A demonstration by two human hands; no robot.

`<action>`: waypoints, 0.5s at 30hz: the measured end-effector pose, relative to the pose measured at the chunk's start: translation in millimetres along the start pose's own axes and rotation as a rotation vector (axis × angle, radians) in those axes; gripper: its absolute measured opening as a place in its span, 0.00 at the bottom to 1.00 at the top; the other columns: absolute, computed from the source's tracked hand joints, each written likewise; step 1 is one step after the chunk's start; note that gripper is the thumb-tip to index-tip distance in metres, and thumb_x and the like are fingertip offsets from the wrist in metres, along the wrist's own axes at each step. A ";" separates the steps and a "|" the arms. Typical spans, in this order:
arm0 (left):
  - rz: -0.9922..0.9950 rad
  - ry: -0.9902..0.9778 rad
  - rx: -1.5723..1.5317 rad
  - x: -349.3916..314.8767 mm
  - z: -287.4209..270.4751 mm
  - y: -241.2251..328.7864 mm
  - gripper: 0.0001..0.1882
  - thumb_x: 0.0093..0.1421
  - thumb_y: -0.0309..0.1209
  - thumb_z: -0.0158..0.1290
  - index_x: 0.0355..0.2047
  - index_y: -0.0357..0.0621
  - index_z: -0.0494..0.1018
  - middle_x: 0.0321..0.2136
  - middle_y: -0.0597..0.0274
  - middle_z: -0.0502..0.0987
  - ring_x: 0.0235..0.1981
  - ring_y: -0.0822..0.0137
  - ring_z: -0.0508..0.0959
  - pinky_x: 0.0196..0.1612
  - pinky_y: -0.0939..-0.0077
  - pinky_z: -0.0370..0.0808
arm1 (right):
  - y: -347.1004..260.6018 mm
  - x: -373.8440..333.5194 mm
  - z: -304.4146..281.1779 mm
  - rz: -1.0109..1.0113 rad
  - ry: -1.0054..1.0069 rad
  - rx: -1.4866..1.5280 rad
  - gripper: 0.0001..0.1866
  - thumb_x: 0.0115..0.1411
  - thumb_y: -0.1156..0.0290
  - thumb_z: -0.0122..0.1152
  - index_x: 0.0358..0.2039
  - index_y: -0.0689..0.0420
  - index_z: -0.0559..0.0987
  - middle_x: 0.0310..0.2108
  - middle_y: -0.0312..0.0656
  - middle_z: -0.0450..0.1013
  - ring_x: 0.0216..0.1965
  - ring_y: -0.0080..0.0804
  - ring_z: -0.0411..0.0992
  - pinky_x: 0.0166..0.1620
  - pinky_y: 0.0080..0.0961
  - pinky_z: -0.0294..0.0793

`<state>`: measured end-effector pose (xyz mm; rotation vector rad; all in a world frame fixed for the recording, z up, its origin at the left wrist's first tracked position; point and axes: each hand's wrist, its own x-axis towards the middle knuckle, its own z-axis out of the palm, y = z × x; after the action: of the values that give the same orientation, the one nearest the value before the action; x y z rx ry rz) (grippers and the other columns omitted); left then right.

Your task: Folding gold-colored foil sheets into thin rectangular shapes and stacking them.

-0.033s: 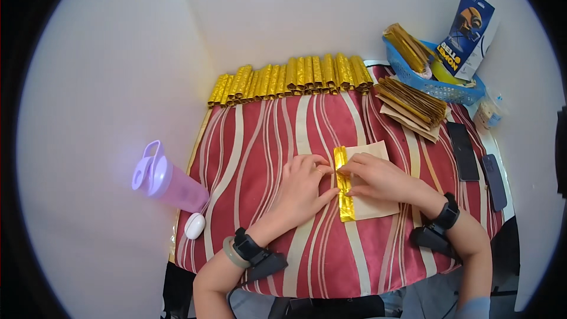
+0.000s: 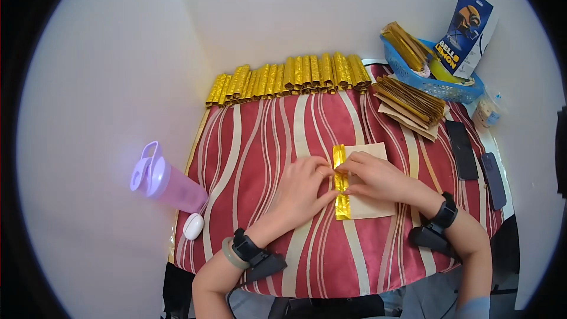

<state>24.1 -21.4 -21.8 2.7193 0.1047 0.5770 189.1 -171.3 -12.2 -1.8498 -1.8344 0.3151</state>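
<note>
A tan paper sheet [image 2: 370, 201] lies flat on the striped cloth in front of me, its left edge folded over as a shiny gold foil strip [image 2: 342, 208]. My left hand [image 2: 300, 184] comes in from the left, thumb and forefinger pinching the strip's outer edge. From the other side my right hand [image 2: 378, 178] rests over the sheet, its fingertips and thumb gripping the strip close to the left fingertips. The fingertips hide part of the fold.
Gold paper rolls [image 2: 289, 77] line the cloth's [image 2: 260, 142] far edge. At right are a stack of folded papers [image 2: 413, 101], a blue basket [image 2: 440, 90], a plastic cup [image 2: 486, 113] and two phones [image 2: 462, 150]. A purple bottle [image 2: 177, 186] and white case [image 2: 193, 226] sit left.
The sheet and both hands have shifted very slightly to the left. The grip on the foil strip looks the same.
</note>
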 end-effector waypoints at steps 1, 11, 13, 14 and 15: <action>0.080 -0.067 -0.079 -1.7 2.5 0.6 0.20 0.52 0.37 0.61 0.45 0.46 0.74 0.46 0.60 0.71 0.52 0.57 0.68 0.55 0.61 0.62 | 2.2 -0.5 8.4 0.041 0.030 -0.016 0.23 0.51 0.62 0.67 0.45 0.59 0.76 0.41 0.44 0.69 0.48 0.42 0.68 0.50 0.35 0.70; 0.209 -0.173 0.087 -7.6 -17.3 -14.6 0.12 0.54 0.26 0.55 0.41 0.45 0.78 0.48 0.64 0.74 0.55 0.61 0.68 0.60 0.51 0.57 | 20.6 -2.4 11.5 -0.085 0.086 -0.440 0.39 0.56 0.48 0.61 0.58 0.64 0.67 0.60 0.49 0.64 0.63 0.46 0.58 0.65 0.42 0.53; 0.182 -0.130 0.110 -5.7 -17.4 -3.0 0.12 0.54 0.26 0.56 0.41 0.45 0.78 0.47 0.63 0.74 0.55 0.60 0.67 0.60 0.53 0.58 | 19.4 -4.1 22.6 -0.068 0.131 -0.507 0.39 0.56 0.47 0.60 0.58 0.65 0.67 0.59 0.50 0.64 0.63 0.46 0.58 0.65 0.42 0.53; 0.161 -0.075 0.147 -1.9 -16.5 1.3 0.13 0.54 0.26 0.56 0.40 0.44 0.78 0.47 0.62 0.74 0.55 0.60 0.67 0.60 0.54 0.59 | 18.3 -0.8 29.3 -0.049 0.214 -0.563 0.39 0.57 0.46 0.58 0.56 0.68 0.68 0.58 0.52 0.65 0.62 0.46 0.59 0.64 0.41 0.54; 0.156 -0.027 0.025 -1.7 -8.6 2.7 0.13 0.53 0.26 0.57 0.41 0.43 0.78 0.46 0.61 0.74 0.52 0.59 0.70 0.56 0.59 0.65 | 17.3 1.9 32.6 -0.029 0.296 -0.618 0.40 0.58 0.45 0.56 0.54 0.71 0.69 0.56 0.54 0.67 0.61 0.46 0.60 0.64 0.40 0.55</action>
<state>19.0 -21.3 -14.1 2.7755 -0.1089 0.5855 187.8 -162.5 -48.0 -2.1064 -1.8665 -0.5743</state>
